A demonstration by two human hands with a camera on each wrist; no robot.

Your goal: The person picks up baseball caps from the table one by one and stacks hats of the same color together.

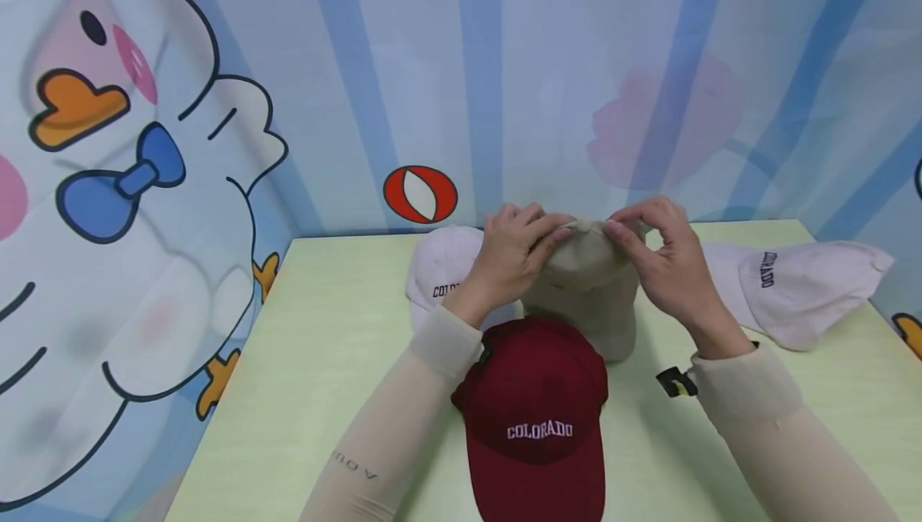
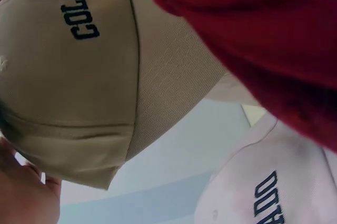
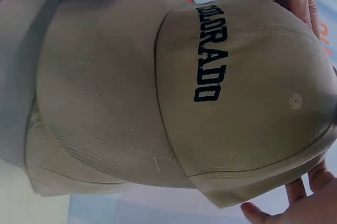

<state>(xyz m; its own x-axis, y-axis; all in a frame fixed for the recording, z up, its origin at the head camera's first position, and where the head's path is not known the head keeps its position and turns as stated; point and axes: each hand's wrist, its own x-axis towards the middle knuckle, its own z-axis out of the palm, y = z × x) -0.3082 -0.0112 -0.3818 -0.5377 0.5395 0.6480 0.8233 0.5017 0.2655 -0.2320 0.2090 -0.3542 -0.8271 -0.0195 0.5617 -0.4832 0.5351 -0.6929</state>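
Both hands hold a beige cap (image 1: pixel 587 262) by its far side, up at the back of the table. My left hand (image 1: pixel 507 254) pinches its edge between thumb and fingers on the left. On the right, my right hand (image 1: pixel 670 262) pinches the opposite side the same way. Dark COLORADO lettering (image 3: pixel 211 61) runs across the cap's front, and its brim (image 3: pixel 105 77) points down toward the table. Below that brim more beige cap fabric (image 3: pixel 73 176) shows. Nearer to me lies a dark red cap (image 1: pixel 536 378) with white COLORADO lettering, its brim toward me.
A white cap (image 1: pixel 442 258) sits at the back left, partly hidden by my left forearm. Another white cap (image 1: pixel 814 290) lies by the right edge of the pale green table (image 1: pixel 310 330). A printed cartoon backdrop (image 1: pixel 425 66) stands right behind the table.
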